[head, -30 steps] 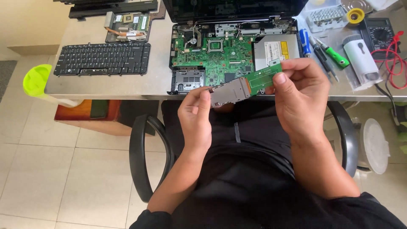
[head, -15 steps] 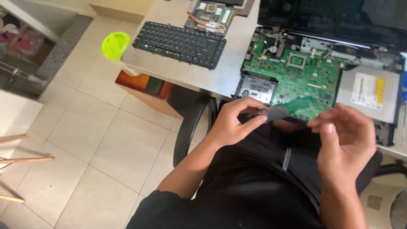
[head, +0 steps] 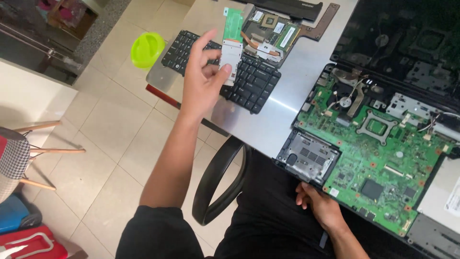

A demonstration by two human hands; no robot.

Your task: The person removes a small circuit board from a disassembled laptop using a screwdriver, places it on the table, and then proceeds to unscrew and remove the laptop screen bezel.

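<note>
While the left hand [head: 201, 86] pinches a small card [head: 232, 45] w/ green board & silver shield above the keyboard [head: 249, 84] at 11 o'clock, keep grip on edges only. Right hand [head: 322, 207] rests loosely open, empty, by the motherboard [head: 383, 163] at 5 o'clock.

The left hand [head: 201, 84] held a small green-and-silver circuit card [head: 232, 41] up above the black detached keyboard [head: 254, 81] on the grey table [head: 287, 103]. The right hand [head: 321, 206] rested at the front edge of the opened laptop's green motherboard [head: 383, 158]. A lime-green cup [head: 146, 48] stood at the table's corner.
</note>
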